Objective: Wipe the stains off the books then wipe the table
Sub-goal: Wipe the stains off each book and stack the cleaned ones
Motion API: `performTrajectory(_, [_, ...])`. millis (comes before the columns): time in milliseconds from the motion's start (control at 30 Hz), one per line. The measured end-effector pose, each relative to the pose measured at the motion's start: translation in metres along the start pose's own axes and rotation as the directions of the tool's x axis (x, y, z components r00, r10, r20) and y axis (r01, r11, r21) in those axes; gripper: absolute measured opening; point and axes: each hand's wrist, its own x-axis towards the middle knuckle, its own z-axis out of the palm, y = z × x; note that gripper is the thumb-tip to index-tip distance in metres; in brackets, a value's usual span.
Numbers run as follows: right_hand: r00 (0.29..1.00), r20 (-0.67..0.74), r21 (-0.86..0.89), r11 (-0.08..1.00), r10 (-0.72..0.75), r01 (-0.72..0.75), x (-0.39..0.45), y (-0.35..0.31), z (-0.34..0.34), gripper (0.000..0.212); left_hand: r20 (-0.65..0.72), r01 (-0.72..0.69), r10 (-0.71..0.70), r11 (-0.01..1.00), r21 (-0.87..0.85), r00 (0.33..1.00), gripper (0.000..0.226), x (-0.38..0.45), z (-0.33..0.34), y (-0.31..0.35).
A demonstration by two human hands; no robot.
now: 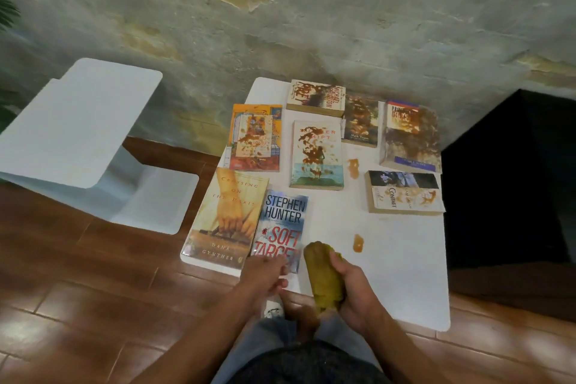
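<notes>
Several paperbacks lie on a low white table (402, 274). At the near left are a tan book (226, 218) and a blue "Soft Target" book (280, 224), both looking clean. Brown stains cover the books farther back: an orange one (255, 137), a pale one (316, 154), a "Prey" book (315, 97), a dark one (361, 121), a thick one (410, 134), and lightly a "Contact" book (405, 192). My right hand (355, 287) grips a rolled yellow-green cloth (322, 274) over the table's near edge. My left hand (268, 274) touches the near end of the blue book, fingers loosely bent.
Two brown spills mark the tabletop, one (353, 167) mid-table and one (358, 242) near the cloth. A white chair-like stand (78, 121) is to the left. A rough plaster wall runs behind, a dark cabinet (511, 184) is at the right, and the floor is red-brown tile.
</notes>
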Motion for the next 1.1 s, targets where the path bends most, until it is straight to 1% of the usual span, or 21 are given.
performTrajectory(33, [0.999, -0.042, -0.028, 1.0, -0.013, 0.012, 0.001, 0.001, -0.008, 0.03, -0.018, -0.111, 0.114, 0.987, 0.118, 0.993, 0.014, -0.002, 0.007, 0.002])
performTrajectory(67, [0.996, -0.088, -0.077, 0.997, -0.03, 0.023, 0.004, 0.001, -0.016, 0.031, -0.036, -0.222, 0.241, 0.935, 0.275, 0.97, 0.016, -0.001, 0.014, 0.004])
performTrajectory(100, [0.99, -0.132, -0.128, 0.991, -0.047, 0.03, 0.005, -0.001, -0.026, 0.03, -0.025, -0.312, 0.356, 0.848, 0.429, 0.934, 0.017, -0.002, 0.022, 0.006])
performTrajectory(133, [0.983, -0.168, -0.19, 0.981, -0.077, 0.044, 0.005, -0.004, -0.035, 0.027, -0.004, -0.378, 0.452, 0.75, 0.543, 0.892, 0.016, -0.001, 0.029, 0.007])
performTrajectory(167, [0.974, -0.192, -0.254, 0.965, -0.119, 0.068, 0.005, -0.01, -0.043, 0.024, 0.013, -0.426, 0.524, 0.678, 0.6, 0.852, 0.011, -0.001, 0.036, 0.009])
performTrajectory(200, [0.966, -0.203, -0.315, 0.945, -0.16, 0.09, 0.004, -0.016, -0.051, 0.022, 0.023, -0.461, 0.576, 0.628, 0.627, 0.817, 0.008, -0.001, 0.041, 0.012])
performTrajectory(267, [0.946, -0.218, -0.419, 0.898, -0.24, 0.132, 0.005, -0.029, -0.068, 0.023, 0.051, -0.466, 0.627, 0.519, 0.717, 0.777, 0.025, 0.004, 0.048, 0.014])
performTrajectory(333, [0.914, -0.212, -0.564, 0.807, -0.346, 0.175, 0.005, -0.045, -0.084, 0.021, 0.09, -0.394, 0.61, 0.385, 0.835, 0.787, 0.052, 0.009, 0.053, 0.014])
performTrajectory(367, [0.896, -0.19, -0.637, 0.745, -0.402, 0.199, 0.007, -0.054, -0.089, 0.02, 0.086, -0.338, 0.58, 0.342, 0.877, 0.81, 0.065, 0.011, 0.054, 0.014])
performTrajectory(433, [0.864, -0.117, -0.745, 0.619, -0.489, 0.25, 0.014, -0.069, -0.094, 0.019, 0.027, -0.215, 0.5, 0.323, 0.922, 0.865, 0.082, 0.015, 0.054, 0.013])
performTrajectory(500, [0.86, -0.023, -0.823, 0.498, -0.509, 0.273, 0.024, -0.083, -0.098, 0.02, -0.033, -0.128, 0.446, 0.326, 0.936, 0.895, 0.087, 0.017, 0.058, 0.009])
performTrajectory(567, [0.876, 0.064, -0.877, 0.393, -0.477, 0.278, 0.037, -0.091, -0.103, 0.022, -0.06, -0.08, 0.453, 0.283, 0.956, 0.889, 0.084, 0.018, 0.062, 0.007])
performTrajectory(633, [0.891, 0.119, -0.914, 0.303, -0.438, 0.271, 0.048, -0.093, -0.104, 0.027, -0.06, -0.04, 0.472, 0.2, 0.979, 0.88, 0.082, 0.02, 0.061, 0.008])
performTrajectory(667, [0.892, 0.139, -0.927, 0.259, -0.43, 0.27, 0.052, -0.094, -0.103, 0.029, -0.057, -0.032, 0.465, 0.183, 0.983, 0.883, 0.081, 0.02, 0.06, 0.01])
performTrajectory(733, [0.882, 0.178, -0.949, 0.162, -0.436, 0.272, 0.057, -0.094, -0.101, 0.032, -0.06, -0.034, 0.427, 0.207, 0.978, 0.902, 0.082, 0.019, 0.06, 0.015])
performTrajectory(833, [0.86, 0.248, -0.949, 0.068, -0.446, 0.309, 0.058, -0.1, -0.098, 0.031, -0.068, -0.035, 0.41, 0.24, 0.97, 0.91, 0.085, 0.021, 0.06, 0.022])
performTrajectory(933, [0.839, 0.369, -0.921, -0.036, -0.4, 0.388, 0.057, -0.097, -0.1, 0.006, -0.079, -0.014, 0.41, 0.217, 0.976, 0.909, 0.09, 0.021, 0.063, 0.021])
performTrajectory(967, [0.834, 0.397, -0.91, -0.047, -0.384, 0.411, 0.058, -0.092, -0.103, 0.019, -0.078, -0.009, 0.419, 0.202, 0.979, 0.904, 0.09, 0.022, 0.065, 0.021])
performTrajectory(1000, [0.831, 0.416, -0.902, -0.057, -0.368, 0.427, 0.058, -0.088, -0.105, 0.026, -0.079, -0.007, 0.428, 0.196, 0.981, 0.9, 0.09, 0.022, 0.065, 0.021])
performTrajectory(1033, [0.842, 0.407, -0.907, -0.045, -0.353, 0.42, 0.057, -0.085, -0.105, 0.024, -0.077, -0.012, 0.435, 0.198, 0.98, 0.897, 0.09, 0.023, 0.065, 0.021])
performTrajectory(1100, [0.858, 0.391, -0.915, -0.04, -0.333, 0.402, 0.055, -0.089, -0.105, 0.011, -0.072, -0.028, 0.441, 0.215, 0.976, 0.895, 0.088, 0.021, 0.064, 0.02])
